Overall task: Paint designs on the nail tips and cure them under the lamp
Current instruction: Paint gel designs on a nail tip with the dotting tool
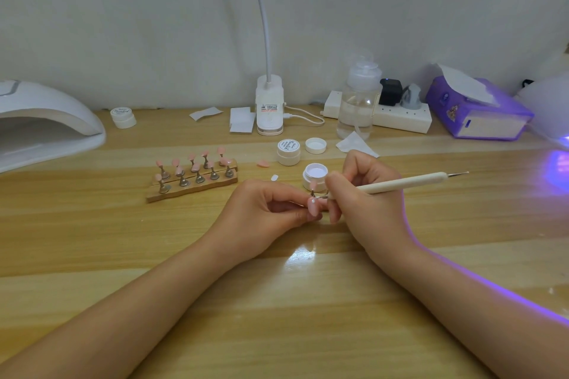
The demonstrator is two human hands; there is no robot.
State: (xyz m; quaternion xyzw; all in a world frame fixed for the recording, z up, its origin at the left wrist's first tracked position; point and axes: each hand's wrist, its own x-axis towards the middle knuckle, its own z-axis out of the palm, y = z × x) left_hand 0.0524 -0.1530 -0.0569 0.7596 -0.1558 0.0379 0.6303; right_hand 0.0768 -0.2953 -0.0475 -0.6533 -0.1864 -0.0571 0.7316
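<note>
The left hand (271, 209) pinches a pink nail tip (314, 204) on its small stand, directly left of the right hand (366, 194). The right hand grips a dotting pen (400, 182) whose long axis runs right and slightly upward, working end touching the tip. The closed gel pot (288, 151) carries script lettering, too small to read reliably.

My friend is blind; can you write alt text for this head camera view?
Left hand pinches a pink nail tip while the right hand dots it with a dotting tool. Behind stand a rack of pink tips and an open white jar.
</note>
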